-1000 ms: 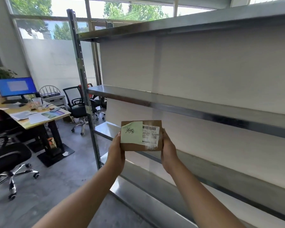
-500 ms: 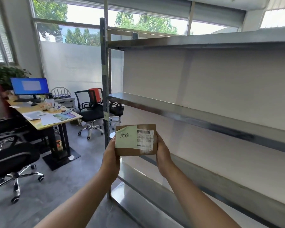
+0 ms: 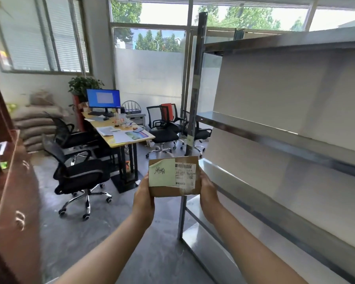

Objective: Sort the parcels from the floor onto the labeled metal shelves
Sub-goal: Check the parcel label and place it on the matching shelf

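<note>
A small brown cardboard parcel (image 3: 172, 190) with a pale green handwritten note and a white barcode label is held up at chest height, face toward me. My left hand (image 3: 143, 196) grips its left edge and my right hand (image 3: 208, 193) grips its right edge. The parcel hangs in front of the left corner post (image 3: 194, 103) of the metal shelving unit (image 3: 275, 136), whose bare steel shelves run off to the right. No parcels lie on the shelves in view.
A yellow-topped desk (image 3: 119, 138) with a blue-lit monitor (image 3: 103, 99) stands to the left, with several black office chairs (image 3: 78, 173) around it. Stacked sacks (image 3: 37, 124) lie by the wall. A blurred brown cabinet (image 3: 10, 181) crowds the left edge.
My view has swung left, so the shelf post and shelves have shifted right and more of the office shows. Both hands keep the parcel held in front of me.
</note>
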`<state>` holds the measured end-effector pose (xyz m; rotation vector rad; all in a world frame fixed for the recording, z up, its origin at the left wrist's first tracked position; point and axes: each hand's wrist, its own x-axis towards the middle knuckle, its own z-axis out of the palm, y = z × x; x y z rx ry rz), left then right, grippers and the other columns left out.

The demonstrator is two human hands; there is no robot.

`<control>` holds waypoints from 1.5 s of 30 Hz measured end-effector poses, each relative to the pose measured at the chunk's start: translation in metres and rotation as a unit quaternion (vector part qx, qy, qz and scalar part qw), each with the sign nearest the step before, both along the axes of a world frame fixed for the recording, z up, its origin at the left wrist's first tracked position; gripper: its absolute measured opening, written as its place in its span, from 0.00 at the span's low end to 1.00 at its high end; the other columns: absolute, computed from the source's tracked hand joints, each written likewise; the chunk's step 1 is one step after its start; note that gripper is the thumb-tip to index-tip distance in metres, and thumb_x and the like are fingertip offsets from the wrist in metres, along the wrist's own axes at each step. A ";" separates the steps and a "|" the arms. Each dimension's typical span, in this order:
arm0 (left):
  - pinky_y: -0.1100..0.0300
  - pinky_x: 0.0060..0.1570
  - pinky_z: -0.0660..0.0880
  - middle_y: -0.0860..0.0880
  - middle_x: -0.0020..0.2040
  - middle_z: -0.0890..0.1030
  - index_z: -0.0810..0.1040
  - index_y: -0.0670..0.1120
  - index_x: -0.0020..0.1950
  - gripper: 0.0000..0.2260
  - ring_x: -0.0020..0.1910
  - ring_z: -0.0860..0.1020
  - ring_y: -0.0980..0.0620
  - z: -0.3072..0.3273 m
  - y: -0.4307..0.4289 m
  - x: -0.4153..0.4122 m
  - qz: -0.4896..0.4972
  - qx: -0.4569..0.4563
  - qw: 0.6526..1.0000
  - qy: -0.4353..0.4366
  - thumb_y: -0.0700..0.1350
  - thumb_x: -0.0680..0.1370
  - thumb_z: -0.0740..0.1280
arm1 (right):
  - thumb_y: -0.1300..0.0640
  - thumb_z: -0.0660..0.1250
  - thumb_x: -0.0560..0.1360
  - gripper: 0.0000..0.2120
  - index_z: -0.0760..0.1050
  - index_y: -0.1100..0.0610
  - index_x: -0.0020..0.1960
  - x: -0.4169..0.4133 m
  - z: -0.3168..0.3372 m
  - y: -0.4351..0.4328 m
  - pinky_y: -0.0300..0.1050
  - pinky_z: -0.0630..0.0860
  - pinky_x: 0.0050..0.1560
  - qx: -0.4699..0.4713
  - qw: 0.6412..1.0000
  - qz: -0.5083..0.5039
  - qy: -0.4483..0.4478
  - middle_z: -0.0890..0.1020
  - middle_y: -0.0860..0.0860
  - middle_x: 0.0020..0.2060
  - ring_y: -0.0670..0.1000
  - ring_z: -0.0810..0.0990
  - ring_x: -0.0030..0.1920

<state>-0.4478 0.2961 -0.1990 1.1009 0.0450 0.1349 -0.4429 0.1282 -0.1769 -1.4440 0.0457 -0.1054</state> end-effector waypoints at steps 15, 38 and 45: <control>0.61 0.51 0.77 0.50 0.53 0.87 0.82 0.48 0.62 0.16 0.51 0.83 0.56 -0.018 0.064 0.064 0.055 0.036 0.998 0.022 0.49 0.85 0.56 | 0.53 0.48 0.86 0.21 0.71 0.58 0.72 0.098 -0.039 0.058 0.37 0.75 0.46 0.013 0.998 0.062 0.023 0.80 0.57 0.63 0.52 0.80 0.60; 0.53 0.53 0.76 0.45 0.58 0.86 0.83 0.48 0.61 0.16 0.54 0.82 0.49 -0.010 0.073 0.244 0.153 0.039 0.985 0.067 0.52 0.83 0.59 | 0.52 0.47 0.86 0.21 0.67 0.50 0.75 0.320 -0.066 0.084 0.57 0.71 0.69 0.050 0.989 0.135 0.025 0.80 0.53 0.64 0.53 0.79 0.64; 0.50 0.59 0.76 0.45 0.56 0.87 0.87 0.50 0.53 0.14 0.54 0.84 0.47 -0.019 0.092 0.267 0.173 0.013 0.981 0.091 0.54 0.81 0.64 | 0.54 0.45 0.86 0.21 0.68 0.50 0.74 0.351 -0.073 0.105 0.56 0.74 0.66 0.043 0.985 0.165 0.023 0.82 0.53 0.62 0.53 0.81 0.62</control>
